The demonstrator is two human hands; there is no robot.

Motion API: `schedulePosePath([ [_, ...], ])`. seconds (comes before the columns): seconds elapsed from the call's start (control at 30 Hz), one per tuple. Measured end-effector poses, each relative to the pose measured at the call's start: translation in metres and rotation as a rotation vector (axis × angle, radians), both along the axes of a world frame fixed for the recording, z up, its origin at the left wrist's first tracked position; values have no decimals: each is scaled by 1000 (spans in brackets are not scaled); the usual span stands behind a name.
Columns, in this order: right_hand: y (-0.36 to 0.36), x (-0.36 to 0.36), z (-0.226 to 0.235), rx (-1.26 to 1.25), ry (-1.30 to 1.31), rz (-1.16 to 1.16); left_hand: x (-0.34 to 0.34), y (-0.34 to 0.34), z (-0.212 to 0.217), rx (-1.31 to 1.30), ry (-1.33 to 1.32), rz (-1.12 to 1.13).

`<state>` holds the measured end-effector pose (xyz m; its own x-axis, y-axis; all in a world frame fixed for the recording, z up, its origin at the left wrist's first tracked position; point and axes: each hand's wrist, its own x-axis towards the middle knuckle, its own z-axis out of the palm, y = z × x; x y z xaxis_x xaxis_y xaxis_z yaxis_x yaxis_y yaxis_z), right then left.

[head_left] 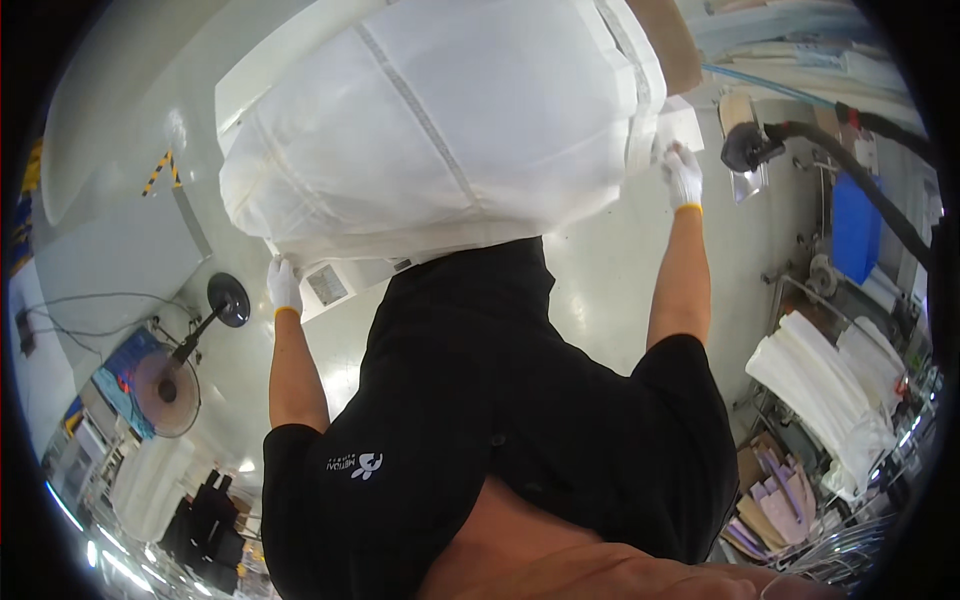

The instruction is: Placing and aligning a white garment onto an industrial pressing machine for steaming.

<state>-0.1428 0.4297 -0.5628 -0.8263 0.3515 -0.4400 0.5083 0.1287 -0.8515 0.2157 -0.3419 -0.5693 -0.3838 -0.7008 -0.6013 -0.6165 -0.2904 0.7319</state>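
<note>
Evidently, the big white cloth bundle point(530, 110) lies straight in front of the person, filling the upper middle of the view, with a grey strip point(415, 103) running slantwise across it. Its near edge meets the black shirt point(455, 330). The left hand point(284, 287), in a white glove with a yellow cuff, is at the bundle's near left corner; whether its fingers are clamped on the edge I cannot tell. The right hand point(683, 180), gloved likewise, is just beside the bundle's right side, at a white panel point(682, 124). Its fingers look bent, but I cannot tell whether they grip anything. A brown piece point(668, 40) shows at the bundle's far right. Well off to the left stands a fan point(166, 394); to the right are a black hose point(862, 167), a blue bin point(856, 226) and draped white cloth point(822, 385).
</note>
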Motion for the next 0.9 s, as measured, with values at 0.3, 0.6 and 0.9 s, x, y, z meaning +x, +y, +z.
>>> schedulePosePath([
  [0.3, -53, -34, 45, -497, -21, 77, -15, -18, 34, 44, 157, 125],
  [0.6, 127, 16, -7, -990, -689, -454, -2, 37, 32, 54, -3, -2],
  [0.9, 57, 15, 11, -26, -198, -8, -53, 33, 24, 123, 275, 66],
])
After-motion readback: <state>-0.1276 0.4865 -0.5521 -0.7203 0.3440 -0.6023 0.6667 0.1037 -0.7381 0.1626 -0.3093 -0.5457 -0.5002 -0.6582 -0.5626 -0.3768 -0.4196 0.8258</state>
